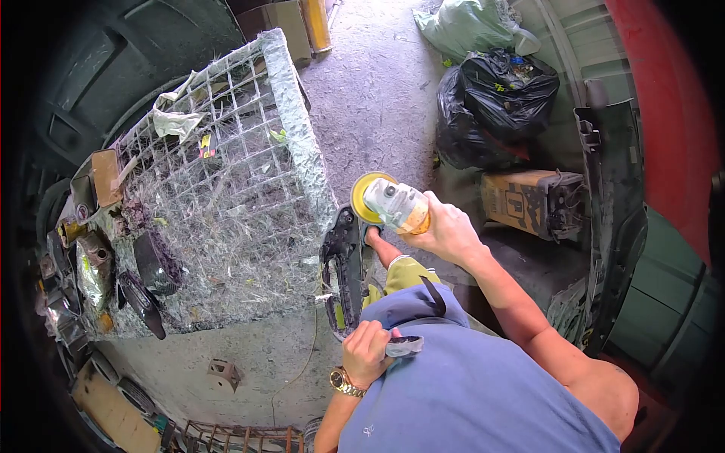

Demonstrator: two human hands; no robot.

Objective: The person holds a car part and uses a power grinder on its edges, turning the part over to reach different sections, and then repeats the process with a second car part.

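Note:
My right hand [447,230] is wrapped round the body of an angle grinder [399,205], whose front is wrapped or coated in a whitish covering. The yellow round disc [362,195] of the grinder is close to the upper end of a long black plastic part [345,257]; contact between them cannot be made out. My left hand [368,351], with a gold watch [346,383] at the wrist, is closed round the lower end of that part. A pale grey end piece [405,346] sticks out beside the left fingers, against the blue shirt.
A dusty grid-topped bench [287,90] stands at left, bearing a cloth [177,121], a dark mirror-like piece [141,302] and scraps. Black rubbish bags [491,106] and a brown box-shaped unit [521,198] stand at right. A thin cord [308,362] hangs below the bench edge.

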